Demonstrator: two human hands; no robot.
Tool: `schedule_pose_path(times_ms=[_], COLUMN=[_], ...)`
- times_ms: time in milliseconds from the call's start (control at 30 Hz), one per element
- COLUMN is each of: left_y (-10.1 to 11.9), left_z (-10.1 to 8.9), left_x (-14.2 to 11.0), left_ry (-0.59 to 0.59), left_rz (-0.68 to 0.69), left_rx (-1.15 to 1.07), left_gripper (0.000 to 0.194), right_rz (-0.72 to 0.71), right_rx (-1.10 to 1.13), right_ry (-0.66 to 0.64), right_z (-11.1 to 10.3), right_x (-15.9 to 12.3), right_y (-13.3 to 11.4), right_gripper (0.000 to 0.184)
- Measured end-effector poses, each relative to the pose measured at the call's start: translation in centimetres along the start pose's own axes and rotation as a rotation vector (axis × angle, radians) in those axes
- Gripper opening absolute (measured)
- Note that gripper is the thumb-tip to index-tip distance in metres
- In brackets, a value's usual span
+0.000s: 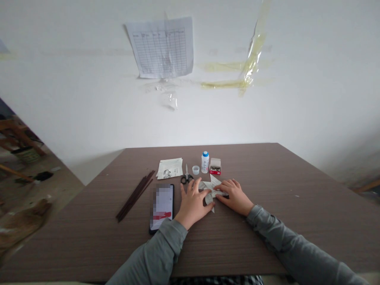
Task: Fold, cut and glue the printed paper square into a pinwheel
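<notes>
A folded pinwheel of printed paper (213,182) lies on the table, its pointed blades spread out. My left hand (191,202) is on its left side, thumb and index finger gripping a curved flap while the other fingers spread away. From the right, my right hand (235,196) presses and pinches the paper near the middle with its fingertips. Part of the pinwheel is hidden under my fingers. Just beyond my left fingertips lie small black-handled scissors (187,178).
Behind the pinwheel stand a white bottle with a blue cap (205,162), a small clear cup (195,170) and an open red box (215,166) of small items. To the left are printed sheets (170,168), a phone (162,206) and dark thin sticks (135,196). A wall rises behind the table.
</notes>
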State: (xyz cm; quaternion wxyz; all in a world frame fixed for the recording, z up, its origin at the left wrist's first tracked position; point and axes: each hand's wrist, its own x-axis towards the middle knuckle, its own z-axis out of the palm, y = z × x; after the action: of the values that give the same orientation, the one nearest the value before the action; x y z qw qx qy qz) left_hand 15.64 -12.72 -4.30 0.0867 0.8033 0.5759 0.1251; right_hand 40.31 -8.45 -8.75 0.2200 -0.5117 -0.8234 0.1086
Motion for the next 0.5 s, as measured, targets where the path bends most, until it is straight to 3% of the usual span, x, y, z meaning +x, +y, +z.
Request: schedule_pose_path(times_ms=[500], left_y=[0.01], left_z=[0.22], left_x=[0.59], left_ry=[-0.017], left_rz=[-0.047], left_rx=[-0.034], left_gripper=[0.047], right_rz=[-0.01], right_rx=[-0.087], right_ry=[0.004], right_z=[-0.35], right_x=[-0.23], right_y=[-0.97], right_gripper=[0.027])
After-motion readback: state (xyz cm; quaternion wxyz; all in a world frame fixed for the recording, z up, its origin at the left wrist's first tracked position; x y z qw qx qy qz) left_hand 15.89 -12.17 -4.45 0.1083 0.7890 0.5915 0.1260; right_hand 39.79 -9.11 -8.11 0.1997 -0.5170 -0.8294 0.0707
